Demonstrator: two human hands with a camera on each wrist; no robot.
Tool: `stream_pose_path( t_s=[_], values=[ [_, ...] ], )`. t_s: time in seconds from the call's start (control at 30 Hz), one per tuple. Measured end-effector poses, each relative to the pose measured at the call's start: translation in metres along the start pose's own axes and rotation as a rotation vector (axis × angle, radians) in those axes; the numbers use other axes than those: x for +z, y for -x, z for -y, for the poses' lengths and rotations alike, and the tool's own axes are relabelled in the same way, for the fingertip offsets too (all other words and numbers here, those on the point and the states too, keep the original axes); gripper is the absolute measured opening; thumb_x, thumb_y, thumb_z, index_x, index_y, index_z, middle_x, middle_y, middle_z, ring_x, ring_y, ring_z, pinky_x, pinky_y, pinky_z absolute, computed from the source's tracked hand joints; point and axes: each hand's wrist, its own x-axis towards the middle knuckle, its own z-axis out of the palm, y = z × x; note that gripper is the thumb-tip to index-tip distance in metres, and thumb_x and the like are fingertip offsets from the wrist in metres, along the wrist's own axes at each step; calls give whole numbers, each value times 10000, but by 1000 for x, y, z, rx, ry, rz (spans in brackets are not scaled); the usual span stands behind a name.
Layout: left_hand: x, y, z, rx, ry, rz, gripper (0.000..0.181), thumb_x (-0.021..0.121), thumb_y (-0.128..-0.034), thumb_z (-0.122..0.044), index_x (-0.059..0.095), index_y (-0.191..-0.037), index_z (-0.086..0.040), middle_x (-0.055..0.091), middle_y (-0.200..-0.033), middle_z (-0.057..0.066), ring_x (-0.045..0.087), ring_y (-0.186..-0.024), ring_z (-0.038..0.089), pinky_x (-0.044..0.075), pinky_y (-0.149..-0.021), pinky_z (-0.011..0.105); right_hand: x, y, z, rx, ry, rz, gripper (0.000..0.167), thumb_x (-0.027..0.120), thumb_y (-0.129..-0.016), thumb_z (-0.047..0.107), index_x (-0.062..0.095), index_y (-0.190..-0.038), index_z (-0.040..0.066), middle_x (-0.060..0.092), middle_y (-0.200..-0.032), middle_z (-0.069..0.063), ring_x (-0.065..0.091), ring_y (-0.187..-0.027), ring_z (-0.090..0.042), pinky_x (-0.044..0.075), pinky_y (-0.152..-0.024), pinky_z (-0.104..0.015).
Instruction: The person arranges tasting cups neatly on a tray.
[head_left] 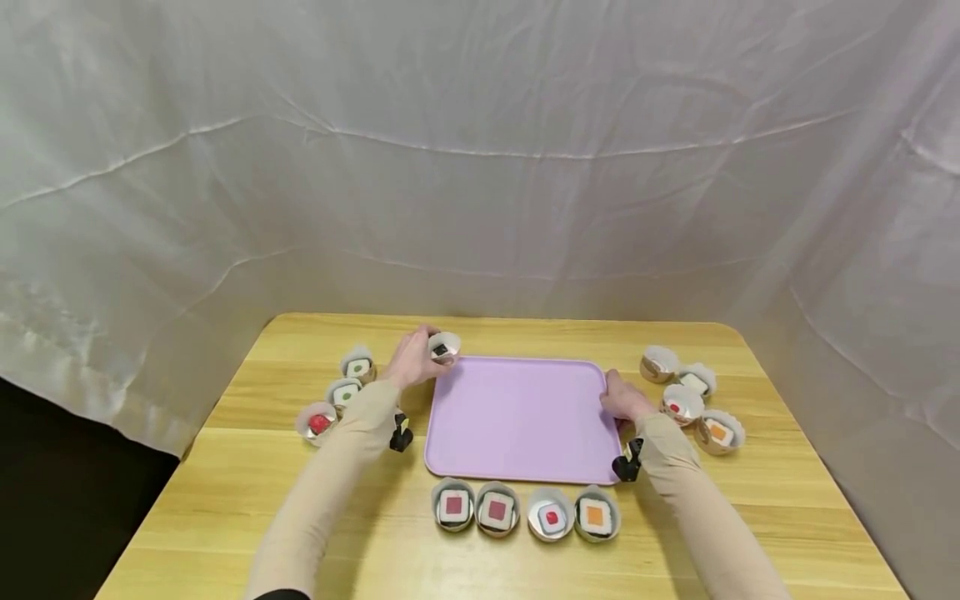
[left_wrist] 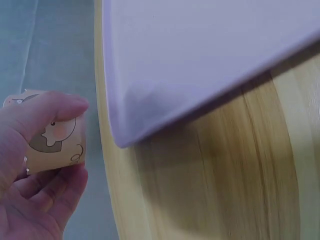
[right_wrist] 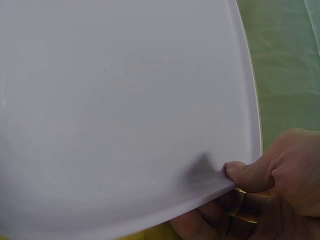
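Observation:
My left hand (head_left: 412,360) grips a paper cup (head_left: 445,347) just above the far left corner of the purple tray (head_left: 525,417). Inside that cup a dark piece shows in the head view. A cartoon face is printed on the cup's side (left_wrist: 55,137) in the left wrist view, with the thumb on top and the fingers curled beneath. At the tray's right edge, my right hand (head_left: 627,396) pinches the rim. The right wrist view has its thumb (right_wrist: 245,172) over the tray's rim and the other fingers curled below it.
Along the tray's near side stand several cups with sushi pieces, among them a cup with an orange-centred piece (head_left: 596,515). More cups cluster at left, one holding a red piece (head_left: 318,423), and at right, near a cup (head_left: 659,364). A pale curtain (head_left: 480,167) hangs behind the wooden table (head_left: 247,492).

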Motion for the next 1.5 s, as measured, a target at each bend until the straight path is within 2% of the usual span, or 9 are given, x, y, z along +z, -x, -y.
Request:
stream_pose_path(
  t_s=[0.33, 0.47, 0.73, 1.1, 1.4, 1.5],
  values=[
    [15, -1, -6, 81, 30, 46, 631, 856, -768, -123, 544, -1296, 28, 666, -1232, 225, 632, -1143, 372, 513, -1068, 478, 2, -4, 0, 15, -10, 5, 327, 405, -1006, 72, 313, -1274, -91, 560, -913, -280, 610, -599, -257, 576, -493, -332],
    [19, -2, -7, 95, 29, 59, 602, 851, -778, -122, 547, -1277, 20, 666, -1222, 219, 636, -1135, 365, 521, -1053, 479, 3, -5, 1, 22, -11, 4, 336, 405, -1008, 73, 312, -1288, -88, 558, -937, -286, 607, -609, -255, 577, -496, -331],
    [27, -6, -6, 93, 4, 75, 582, 852, -772, -122, 560, -1255, 18, 676, -1189, 202, 643, -1104, 340, 537, -1026, 458, 3, -5, 1, 4, -17, -3, 332, 398, -1002, 65, 308, -1275, -102, 550, -921, -286, 595, -591, -252, 565, -477, -321],
    [33, -9, -7, 46, 19, 102, 623, 868, -739, -89, 560, -1271, 9, 673, -1203, 198, 642, -1120, 331, 527, -1048, 442, 4, -9, -1, 4, -19, -11, 369, 397, -991, 65, 305, -1303, -109, 554, -907, -295, 609, -566, -252, 583, -472, -349],
    [36, -10, -9, 66, -3, 95, 623, 872, -731, -107, 562, -1258, 15, 676, -1191, 194, 645, -1109, 329, 533, -1034, 449, 4, -10, -1, 5, -21, -10, 376, 395, -993, 64, 298, -1315, -106, 557, -916, -297, 609, -567, -249, 587, -475, -352],
    [36, -10, -8, 56, -3, 104, 630, 869, -736, -107, 557, -1269, 16, 671, -1218, 198, 639, -1135, 333, 527, -1047, 450, 3, -10, -1, 10, -30, -9, 378, 396, -989, 63, 301, -1315, -103, 558, -917, -303, 617, -569, -261, 589, -477, -363]
  ],
)
